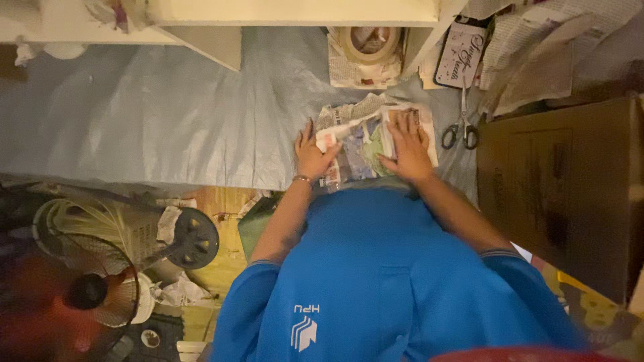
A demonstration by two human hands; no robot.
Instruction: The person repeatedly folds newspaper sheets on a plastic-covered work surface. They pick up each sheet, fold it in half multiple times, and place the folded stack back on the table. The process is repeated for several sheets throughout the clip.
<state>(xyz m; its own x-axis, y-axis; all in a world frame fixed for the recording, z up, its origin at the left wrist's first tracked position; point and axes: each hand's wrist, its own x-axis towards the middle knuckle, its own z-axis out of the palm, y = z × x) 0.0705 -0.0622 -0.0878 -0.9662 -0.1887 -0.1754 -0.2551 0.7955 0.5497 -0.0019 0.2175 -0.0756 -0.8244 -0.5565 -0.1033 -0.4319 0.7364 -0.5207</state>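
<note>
My left hand (312, 155) and right hand (408, 149), fingers spread flat, gripping nothing, press a crumpled newspaper-wrapped bundle (365, 141) onto the blue-grey plastic-covered worktop (168, 127); wrapping seems underway, metal scissors (461, 127) lying right.

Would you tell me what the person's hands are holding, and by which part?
Nothing is gripped: the left hand and right hand press flat on the newspaper bundle, near its left and right sides.

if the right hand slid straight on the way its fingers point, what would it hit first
Probably the roll of tape up ahead: the right hand lies flat on the newspaper bundle, fingers pointing there. Depth is unclear.
</note>
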